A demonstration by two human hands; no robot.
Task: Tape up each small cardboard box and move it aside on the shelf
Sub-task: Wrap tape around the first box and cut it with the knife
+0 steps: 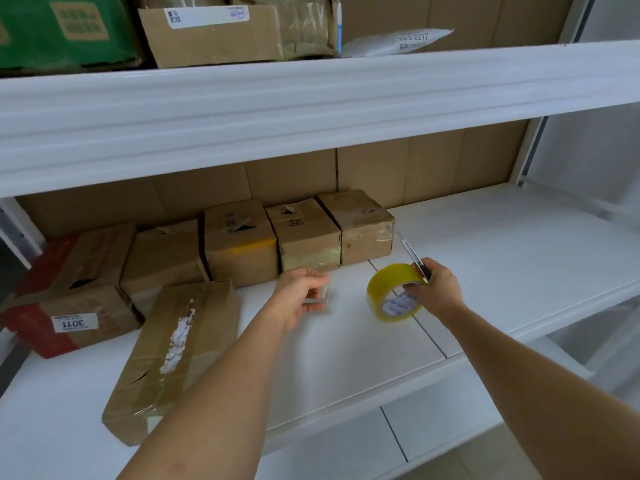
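Note:
Several small cardboard boxes stand in a row at the back of the white shelf (pixel 346 344); the rightmost box (pixel 360 226) has clear tape on its side. A strip of clear tape seems to run from that box toward a knife. My right hand (pixel 436 289) grips a yellow tape roll (pixel 393 291) together with a utility knife (pixel 414 256), its blade pointing up toward the box. My left hand (pixel 303 294) hovers in front of the row with loosely curled fingers, blurred, with what looks like a scrap of clear tape by its fingertips. A longer taped box (pixel 176 355) lies at the front left.
A red-and-brown box with a 3011 label (pixel 74 323) sits at the far left. The upper shelf (pixel 311 98) overhangs, loaded with a green box (pixel 62 29), a brown carton (pixel 214 36) and a white mailer (pixel 398 39). Bare shelf surface extends to the right.

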